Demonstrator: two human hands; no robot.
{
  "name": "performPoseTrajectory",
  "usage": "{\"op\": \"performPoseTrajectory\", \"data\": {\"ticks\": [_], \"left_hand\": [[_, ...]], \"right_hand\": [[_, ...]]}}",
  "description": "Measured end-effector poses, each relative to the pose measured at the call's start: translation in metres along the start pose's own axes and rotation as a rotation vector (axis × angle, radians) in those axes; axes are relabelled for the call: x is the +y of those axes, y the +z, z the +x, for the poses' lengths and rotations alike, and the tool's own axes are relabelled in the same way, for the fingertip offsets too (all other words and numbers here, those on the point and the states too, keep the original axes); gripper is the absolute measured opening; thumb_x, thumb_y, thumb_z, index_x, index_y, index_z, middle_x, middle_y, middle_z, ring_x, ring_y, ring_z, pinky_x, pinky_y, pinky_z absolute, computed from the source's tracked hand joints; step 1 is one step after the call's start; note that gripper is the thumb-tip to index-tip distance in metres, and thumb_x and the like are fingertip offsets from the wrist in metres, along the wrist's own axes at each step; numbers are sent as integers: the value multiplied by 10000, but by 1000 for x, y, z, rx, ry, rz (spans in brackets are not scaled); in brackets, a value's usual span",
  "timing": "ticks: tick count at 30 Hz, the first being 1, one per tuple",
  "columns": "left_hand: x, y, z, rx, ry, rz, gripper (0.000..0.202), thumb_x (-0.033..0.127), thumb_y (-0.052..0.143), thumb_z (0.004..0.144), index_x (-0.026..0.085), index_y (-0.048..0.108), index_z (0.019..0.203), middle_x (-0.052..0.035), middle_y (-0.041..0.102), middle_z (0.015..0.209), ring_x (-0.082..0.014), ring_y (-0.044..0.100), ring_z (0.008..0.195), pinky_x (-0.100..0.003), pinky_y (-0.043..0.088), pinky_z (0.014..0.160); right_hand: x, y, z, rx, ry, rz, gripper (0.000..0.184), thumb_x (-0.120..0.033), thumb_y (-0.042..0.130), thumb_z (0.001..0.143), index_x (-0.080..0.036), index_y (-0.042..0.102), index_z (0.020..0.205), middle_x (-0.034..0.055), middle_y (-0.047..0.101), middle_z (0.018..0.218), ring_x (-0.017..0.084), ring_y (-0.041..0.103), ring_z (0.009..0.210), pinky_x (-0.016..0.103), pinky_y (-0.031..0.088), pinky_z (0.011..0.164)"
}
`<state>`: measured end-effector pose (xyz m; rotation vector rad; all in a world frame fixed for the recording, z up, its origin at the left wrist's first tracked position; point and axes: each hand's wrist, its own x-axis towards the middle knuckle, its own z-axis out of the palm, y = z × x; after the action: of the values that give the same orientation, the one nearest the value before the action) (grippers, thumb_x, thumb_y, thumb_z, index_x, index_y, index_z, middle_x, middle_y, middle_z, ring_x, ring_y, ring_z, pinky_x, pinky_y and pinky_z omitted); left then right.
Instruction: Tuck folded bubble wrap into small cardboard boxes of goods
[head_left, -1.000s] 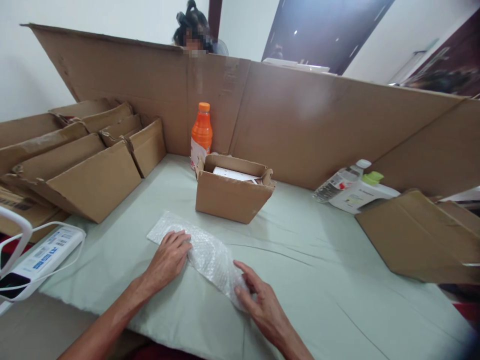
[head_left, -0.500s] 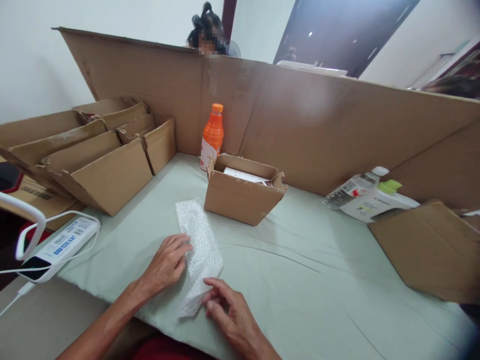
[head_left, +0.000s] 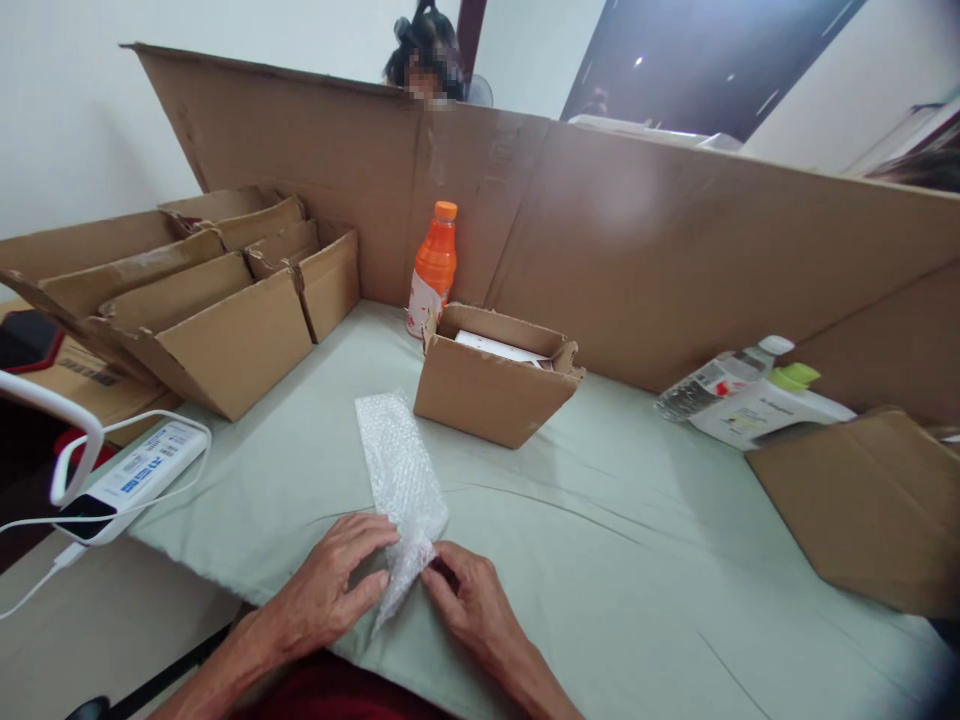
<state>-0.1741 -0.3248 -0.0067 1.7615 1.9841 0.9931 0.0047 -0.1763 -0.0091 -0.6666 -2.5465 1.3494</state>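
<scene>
A strip of bubble wrap [head_left: 396, 468] lies on the pale green cloth [head_left: 615, 530], running away from me toward a small open cardboard box [head_left: 487, 392]. My left hand [head_left: 330, 590] and my right hand [head_left: 466, 600] meet at the strip's near end, close to the table's front edge. Both pinch the wrap there with curled fingers. The near end is bunched up between them. A white flat item [head_left: 501, 350] lies inside the small box.
An orange drink bottle [head_left: 433, 268] stands behind the small box. Open cartons [head_left: 202, 310] sit at the left, a white power strip [head_left: 135, 470] at the near left. Bottles [head_left: 750, 395] and flat cardboard [head_left: 862, 500] lie at the right. A cardboard wall [head_left: 637, 230] screens another person [head_left: 427, 55].
The bubble wrap has been turned from lying slantwise to pointing away from me. Both hands have drawn back to its near end and closed on it.
</scene>
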Motion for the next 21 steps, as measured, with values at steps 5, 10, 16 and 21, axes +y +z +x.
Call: {"op": "performPoseTrajectory", "data": {"ticks": [5, 10, 16, 21], "left_hand": [[-3, 5, 1, 0, -22, -24, 356, 172, 467, 896, 228, 653, 1194, -78, 711, 1234, -226, 626, 1207, -389, 524, 1048], [-7, 8, 2, -34, 7, -26, 492, 87, 448, 736, 206, 651, 1168, -96, 704, 1233, -253, 607, 1229, -454, 501, 1075], [-8, 2, -8, -143, -38, -101, 854, 46, 445, 593, 268, 470, 1417, -66, 535, 1470, -275, 438, 1407, -533, 343, 1204], [-4, -5, -15, -197, -64, -205, 917, 82, 519, 627, 298, 326, 1497, -73, 445, 1534, -313, 394, 1430, -569, 331, 1194]], "right_hand": [[6, 1, 5, -17, 7, 34, 456, -208, 522, 869, -180, 555, 1323, 24, 725, 882, 154, 634, 682, 264, 471, 672], [6, 2, 12, -23, 36, 8, 585, -202, 513, 857, -176, 456, 1439, 2, 715, 824, 147, 605, 629, 254, 443, 638], [-3, -4, 19, -42, 89, -29, 173, -240, 501, 902, -200, 670, 900, -18, 655, 674, 141, 580, 601, 242, 380, 601], [-1, -4, 20, -27, 145, 55, 186, -269, 533, 889, -192, 671, 987, -11, 682, 694, 140, 593, 606, 237, 395, 606]]}}
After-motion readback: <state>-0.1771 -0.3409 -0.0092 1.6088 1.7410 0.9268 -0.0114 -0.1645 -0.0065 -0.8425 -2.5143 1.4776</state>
